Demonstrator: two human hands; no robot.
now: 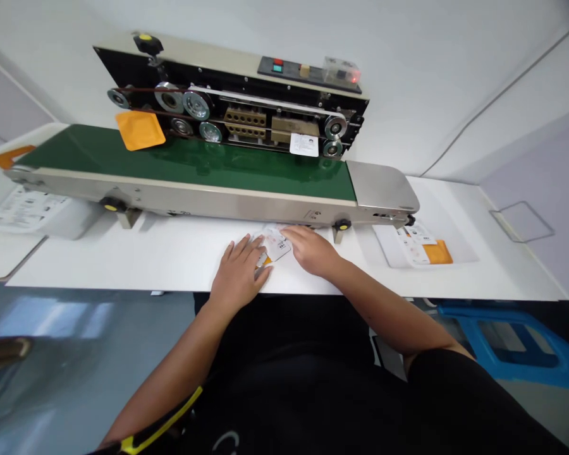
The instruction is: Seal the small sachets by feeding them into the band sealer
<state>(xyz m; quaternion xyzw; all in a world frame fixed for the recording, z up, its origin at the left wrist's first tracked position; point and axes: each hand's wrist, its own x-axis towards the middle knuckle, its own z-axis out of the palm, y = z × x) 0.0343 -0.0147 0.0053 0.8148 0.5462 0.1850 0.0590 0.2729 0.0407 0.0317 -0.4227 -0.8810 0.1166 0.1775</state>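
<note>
My left hand [239,272] lies flat on the white table [146,259], fingers spread over a small pile of packets [275,243] with white printed labels and orange backs. On the far side of the pile my right hand [310,249] rests with its fingers curled on the top packet. Behind them runs a band sealer with a green conveyor belt [194,164]. An orange packet [140,129] rides at the belt's left end under the rollers. A white packet [304,145] stands at the right end of the sealing head.
Sealed packets [424,248] lie in a shallow white tray [459,253] at the right of the machine's steel end plate. A white box with printed sheets [28,205] sits at the left. A blue plastic stool [512,344] stands at the right below the table.
</note>
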